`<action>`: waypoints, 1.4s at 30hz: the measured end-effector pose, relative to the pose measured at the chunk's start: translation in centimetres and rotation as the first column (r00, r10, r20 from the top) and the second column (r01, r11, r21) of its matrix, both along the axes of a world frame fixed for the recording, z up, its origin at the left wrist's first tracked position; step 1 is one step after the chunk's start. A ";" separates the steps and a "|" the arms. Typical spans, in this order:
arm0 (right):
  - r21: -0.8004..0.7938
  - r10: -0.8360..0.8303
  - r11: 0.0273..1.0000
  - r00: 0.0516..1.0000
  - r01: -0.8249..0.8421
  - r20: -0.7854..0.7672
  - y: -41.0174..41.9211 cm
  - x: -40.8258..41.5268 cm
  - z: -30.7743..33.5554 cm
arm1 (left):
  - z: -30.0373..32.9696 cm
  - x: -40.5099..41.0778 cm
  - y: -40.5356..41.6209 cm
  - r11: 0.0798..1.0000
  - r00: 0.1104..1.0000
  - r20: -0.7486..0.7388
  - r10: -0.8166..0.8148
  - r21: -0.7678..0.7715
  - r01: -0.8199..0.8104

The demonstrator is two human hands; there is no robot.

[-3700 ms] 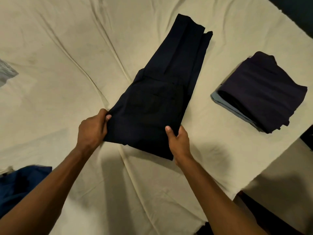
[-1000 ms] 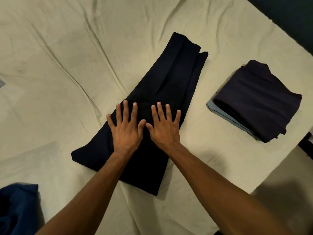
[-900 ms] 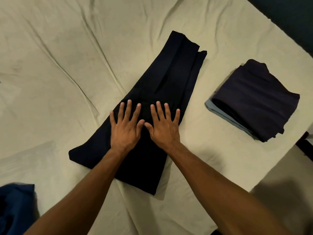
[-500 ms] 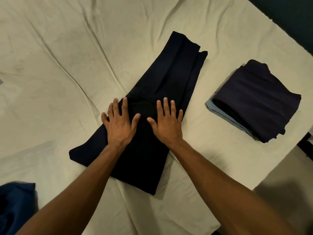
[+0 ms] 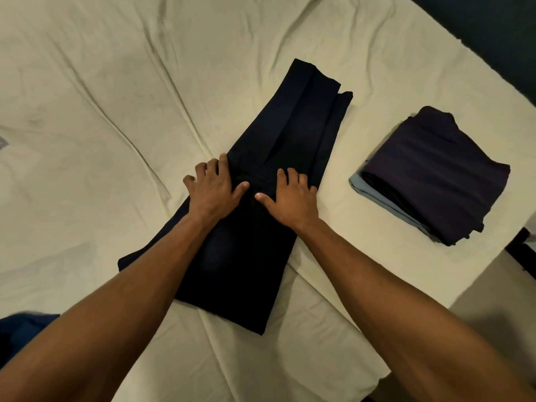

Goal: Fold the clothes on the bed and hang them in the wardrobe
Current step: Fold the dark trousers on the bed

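Note:
A pair of dark navy trousers (image 5: 293, 132) lies folded lengthwise on the cream bed sheet (image 5: 116, 97), running diagonally from near left to far right. My left hand (image 5: 213, 188) rests palm down on the trousers' left edge, its fingertips bent at that edge and partly on the sheet. My right hand (image 5: 291, 195) lies palm down on the cloth beside it, fingers slightly bent toward the right edge. Both press on the middle of the trousers.
A stack of folded clothes (image 5: 435, 172), dark purple on top with a light blue piece beneath, sits at the bed's right edge. A blue garment (image 5: 20, 332) lies at the lower left. Floor (image 5: 493, 314) shows past the bed's right corner.
Both hands slid apart from the middle of the trousers toward its two edges, and their fingers have begun to bend. Earlier I laid the trousers down flat.

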State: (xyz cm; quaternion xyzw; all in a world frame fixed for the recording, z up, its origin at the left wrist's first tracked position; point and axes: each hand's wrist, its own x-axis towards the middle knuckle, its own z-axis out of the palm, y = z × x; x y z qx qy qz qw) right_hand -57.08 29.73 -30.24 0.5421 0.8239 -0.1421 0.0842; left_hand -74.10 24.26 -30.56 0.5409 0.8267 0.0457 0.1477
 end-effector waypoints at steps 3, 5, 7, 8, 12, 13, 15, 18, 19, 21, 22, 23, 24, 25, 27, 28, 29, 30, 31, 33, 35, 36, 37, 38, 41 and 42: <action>-0.005 0.024 1.000 1.000 -0.024 0.002 0.8 0.2 0.3 | 0.0 0.2 0.6 0.996 0.999 0.037 -0.026 -0.090 0.029; -0.025 0.041 0.999 0.999 -0.040 0.026 1.1 0.2 0.5 | -0.1 0.0 1.0 0.973 0.999 0.016 -0.037 -0.228 0.040; -0.017 0.057 0.998 0.997 -0.056 0.058 0.9 0.1 0.7 | 0.1 -0.3 1.5 0.944 0.999 0.001 -0.051 -0.326 0.048; -0.008 0.057 0.998 0.996 -0.056 0.068 0.7 0.0 0.7 | 0.3 -0.3 1.6 0.943 0.999 0.001 -0.046 -0.331 0.043; 0.009 0.029 1.000 1.000 -0.029 0.010 -1.1 0.4 -0.4 | 0.0 1.2 -0.2 0.998 0.998 -0.021 -0.055 0.010 0.056; 0.018 0.038 0.999 0.999 -0.038 -0.007 -1.4 0.7 -0.8 | -0.4 1.8 -1.1 0.988 0.991 -0.033 -0.127 0.087 0.129; 0.023 0.059 0.998 0.998 -0.059 -0.012 -1.6 1.3 -1.7 | -1.8 2.6 -2.9 0.936 0.938 -0.105 -0.331 0.093 0.340; 0.048 0.069 0.997 0.997 -0.068 -0.017 -1.2 1.6 -2.5 | -3.6 1.2 -3.7 0.931 0.932 -0.097 -0.351 0.072 0.358; 0.055 0.064 0.996 0.998 -0.063 -0.027 -1.1 1.5 -2.7 | -3.8 0.6 -3.5 0.952 0.955 -0.074 -0.288 0.081 0.294; 0.045 0.060 0.997 0.997 -0.058 -0.047 -1.0 1.5 -2.8 | -3.8 0.1 -2.8 0.983 0.986 -0.015 -0.167 0.069 0.168; 0.039 0.063 0.997 0.996 -0.061 -0.056 -1.0 1.6 -2.8 | -3.5 0.1 -2.4 0.992 0.993 0.012 -0.118 0.051 0.117; 0.030 0.062 0.998 0.996 -0.061 -0.066 -0.9 1.6 -2.8 | -3.2 0.1 -1.9 0.997 0.997 0.033 -0.075 0.026 0.074; 0.015 0.050 0.999 0.995 -0.048 -0.085 -0.7 1.7 -2.8 | -2.9 0.2 -1.7 0.999 0.998 0.042 -0.045 0.005 0.045; -0.002 0.014 1.000 0.994 -0.015 -0.113 -0.3 1.7 -2.7 | -2.5 0.3 -1.4 0.999 0.999 0.032 -0.034 0.003 0.034; -0.031 -0.127 0.992 0.975 0.123 -0.182 1.3 2.0 -2.4 | -2.0 0.6 -1.5 0.995 0.997 -0.044 -0.063 0.069 0.066; -0.051 -0.218 0.976 0.951 0.212 -0.218 2.4 2.1 -2.2 | -1.9 0.8 -1.8 0.989 0.992 -0.085 -0.097 0.105 0.106; -0.073 -0.304 0.953 0.919 0.295 -0.250 3.5 2.3 -1.8 | -1.9 1.3 -2.1 0.981 0.984 -0.109 -0.138 0.125 0.151; -0.089 -0.374 0.927 0.885 0.364 -0.276 4.9 2.3 -1.3 | -2.1 1.8 -2.3 0.974 0.978 -0.116 -0.174 0.125 0.188; -0.104 -0.430 0.902 0.852 0.419 -0.298 6.3 2.3 -0.7 | -2.3 2.4 -2.5 0.973 0.976 -0.107 -0.192 0.112 0.204; -0.172 -0.546 0.835 0.756 0.522 -0.360 9.4 2.2 0.2 | -2.9 3.3 -2.5 0.981 0.981 -0.077 -0.177 0.066 0.182; -0.292 -0.678 0.729 0.592 0.619 -0.436 12.3 1.8 0.7 | -3.3 3.7 -2.2 0.988 0.984 -0.084 -0.154 0.017 0.156; -0.359 -0.736 0.666 0.499 0.654 -0.457 13.5 1.6 0.9 | -3.4 3.8 -2.1 0.988 0.984 -0.092 -0.150 0.005 0.151; -0.433 -0.786 0.602 0.399 0.671 -0.472 14.6 1.5 0.9 | -3.4 3.8 -2.1 0.988 0.984 -0.093 -0.152 0.002 0.153; -0.516 -0.827 0.537 0.296 0.668 -0.479 15.5 1.4 0.9 | -3.4 3.8 -2.0 0.987 0.983 -0.088 -0.159 0.002 0.159; -0.697 -0.877 0.426 0.075 0.576 -0.474 17.9 1.3 1.2 | -3.4 3.8 -2.1 0.986 0.982 -0.087 -0.168 0.001 0.169; -0.736 -0.885 0.409 0.037 0.539 -0.464 18.7 1.2 1.3 | -3.4 3.7 -2.1 0.986 0.982 -0.090 -0.168 -0.006 0.168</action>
